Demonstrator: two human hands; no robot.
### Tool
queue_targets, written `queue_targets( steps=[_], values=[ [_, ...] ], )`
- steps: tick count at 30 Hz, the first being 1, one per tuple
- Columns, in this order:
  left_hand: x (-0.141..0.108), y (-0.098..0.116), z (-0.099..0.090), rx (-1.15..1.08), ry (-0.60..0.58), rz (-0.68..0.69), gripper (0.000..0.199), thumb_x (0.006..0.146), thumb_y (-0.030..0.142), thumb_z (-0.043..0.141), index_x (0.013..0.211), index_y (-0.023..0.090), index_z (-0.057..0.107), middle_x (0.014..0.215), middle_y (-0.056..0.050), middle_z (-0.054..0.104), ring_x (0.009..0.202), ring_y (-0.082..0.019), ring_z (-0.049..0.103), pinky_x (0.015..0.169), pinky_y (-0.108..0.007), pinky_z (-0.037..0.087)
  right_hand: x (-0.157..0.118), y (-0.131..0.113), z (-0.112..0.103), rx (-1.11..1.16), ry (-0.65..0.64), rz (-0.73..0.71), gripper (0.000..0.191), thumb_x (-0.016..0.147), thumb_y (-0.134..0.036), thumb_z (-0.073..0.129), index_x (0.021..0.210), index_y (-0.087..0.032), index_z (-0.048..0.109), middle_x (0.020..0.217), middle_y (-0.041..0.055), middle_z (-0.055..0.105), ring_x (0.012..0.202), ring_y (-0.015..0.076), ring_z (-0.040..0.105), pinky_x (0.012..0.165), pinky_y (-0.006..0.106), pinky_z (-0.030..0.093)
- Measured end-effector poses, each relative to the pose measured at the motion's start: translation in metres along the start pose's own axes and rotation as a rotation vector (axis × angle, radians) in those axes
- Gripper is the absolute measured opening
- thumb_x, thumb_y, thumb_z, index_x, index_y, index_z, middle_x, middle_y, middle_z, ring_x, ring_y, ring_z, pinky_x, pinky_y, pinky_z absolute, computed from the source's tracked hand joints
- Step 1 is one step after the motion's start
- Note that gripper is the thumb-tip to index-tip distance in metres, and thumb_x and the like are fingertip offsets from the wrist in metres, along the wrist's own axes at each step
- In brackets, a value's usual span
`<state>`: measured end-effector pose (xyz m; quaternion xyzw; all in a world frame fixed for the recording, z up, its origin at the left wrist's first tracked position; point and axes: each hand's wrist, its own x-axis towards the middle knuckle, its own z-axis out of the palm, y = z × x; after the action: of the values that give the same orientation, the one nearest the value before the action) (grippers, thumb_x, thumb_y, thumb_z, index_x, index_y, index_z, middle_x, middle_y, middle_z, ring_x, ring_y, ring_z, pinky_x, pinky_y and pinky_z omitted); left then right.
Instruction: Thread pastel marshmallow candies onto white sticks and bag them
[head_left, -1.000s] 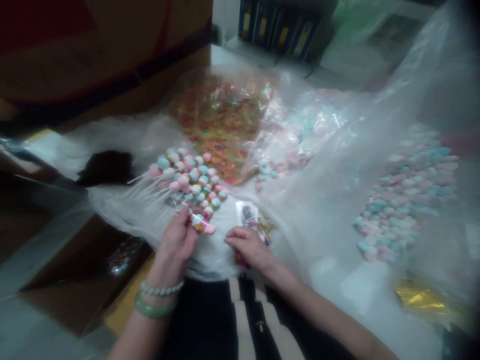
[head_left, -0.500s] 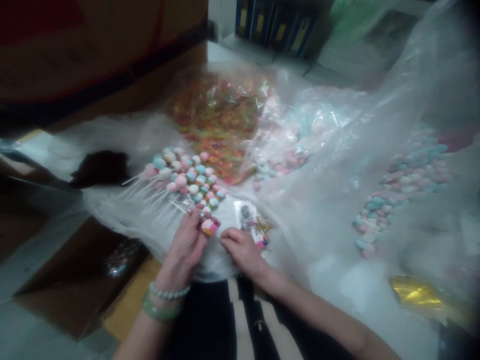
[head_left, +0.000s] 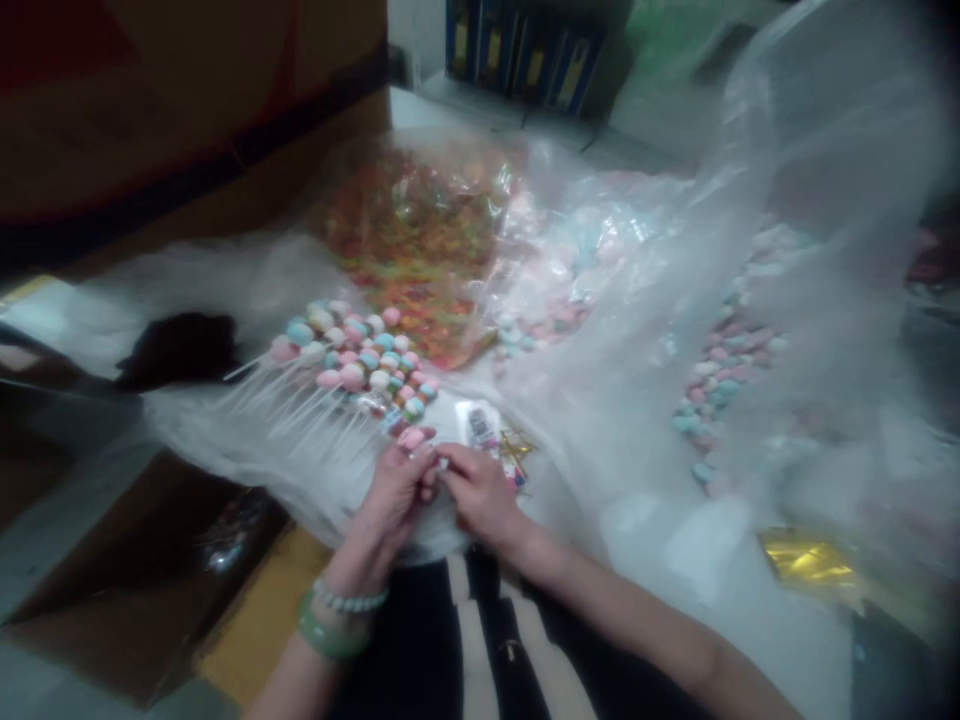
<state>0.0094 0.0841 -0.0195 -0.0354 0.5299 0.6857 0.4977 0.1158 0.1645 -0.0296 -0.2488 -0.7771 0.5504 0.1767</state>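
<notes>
My left hand (head_left: 397, 495) is closed on a small pink wrapped piece (head_left: 415, 437), which sticks out above its fingertips. My right hand (head_left: 480, 495) has its fingers pinched together right beside the left fingertips; what they grip is too small to make out. Just beyond the hands lies a pile of pink, blue and white candy sticks (head_left: 352, 350), their white sticks fanning to the left. A white printed card (head_left: 478, 424) and some gold twist ties (head_left: 515, 450) rest near my right hand.
Behind are a clear bag of orange and green pieces (head_left: 420, 230) and a bag of pastel pieces (head_left: 585, 250). More pastel pieces (head_left: 724, 375) lie at right, near gold foil (head_left: 806, 557). An open carton (head_left: 112, 580) stands lower left.
My hands have come together at the fingertips; before, a gap lay between them. The pink piece now sits above the joined fingers. The view has shifted slightly, moving the surroundings left.
</notes>
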Motion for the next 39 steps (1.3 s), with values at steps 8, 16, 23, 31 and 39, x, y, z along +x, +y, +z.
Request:
queue_targets(
  steps=[8, 16, 23, 31, 39],
  values=[
    [-0.008, -0.010, 0.000, -0.150, 0.096, -0.106, 0.034, 0.065, 0.039, 0.083, 0.080, 0.013, 0.067, 0.062, 0.004, 0.053, 0.052, -0.006, 0.046, 0.047, -0.018, 0.038, -0.015, 0.002, 0.000, -0.526, 0.074, -0.416, 0.027, 0.092, -0.013, 0.040, 0.078, -0.019, 0.062, 0.069, 0.0033, 0.060, 0.067, 0.0168, 0.053, 0.066, 0.027, 0.040],
    [-0.017, -0.010, 0.025, -0.184, 0.121, -0.062, 0.018, 0.081, 0.025, 0.068, 0.092, 0.012, 0.072, 0.086, -0.004, 0.068, 0.078, -0.012, 0.063, 0.069, -0.021, 0.051, -0.013, -0.014, 0.001, -0.673, 0.134, -0.277, 0.018, 0.087, -0.014, 0.050, 0.078, -0.017, 0.065, 0.073, 0.0067, 0.066, 0.068, 0.0192, 0.057, 0.067, 0.030, 0.047],
    [-0.026, -0.009, 0.005, 0.071, -0.302, -0.195, 0.044, 0.080, 0.040, 0.072, 0.116, 0.015, 0.068, 0.073, -0.006, 0.067, 0.070, -0.020, 0.064, 0.069, -0.033, 0.052, -0.009, -0.002, -0.017, 0.164, -0.152, 0.274, 0.026, 0.086, -0.017, 0.046, 0.068, -0.015, 0.065, 0.047, -0.0045, 0.058, 0.039, 0.0089, 0.049, 0.042, 0.018, 0.043],
    [-0.022, -0.004, 0.001, 0.493, -0.239, 0.028, 0.033, 0.074, 0.047, 0.073, 0.064, 0.015, 0.068, 0.066, -0.006, 0.064, 0.061, -0.017, 0.058, 0.063, -0.027, 0.045, -0.009, -0.023, -0.030, 0.395, 0.104, 0.291, 0.025, 0.070, -0.023, 0.068, 0.094, -0.024, 0.062, 0.088, -0.0019, 0.067, 0.070, 0.0125, 0.058, 0.062, 0.024, 0.048],
    [-0.017, -0.027, 0.012, 0.711, 0.096, 0.387, 0.012, 0.070, 0.031, 0.078, 0.067, 0.021, 0.071, 0.058, -0.002, 0.056, 0.056, -0.015, 0.048, 0.053, -0.023, 0.034, 0.014, -0.018, -0.022, 0.918, 0.291, 0.440, 0.029, 0.064, -0.024, 0.069, 0.085, -0.021, 0.050, 0.065, -0.0048, 0.060, 0.056, 0.0106, 0.055, 0.057, 0.023, 0.047]
  ],
)
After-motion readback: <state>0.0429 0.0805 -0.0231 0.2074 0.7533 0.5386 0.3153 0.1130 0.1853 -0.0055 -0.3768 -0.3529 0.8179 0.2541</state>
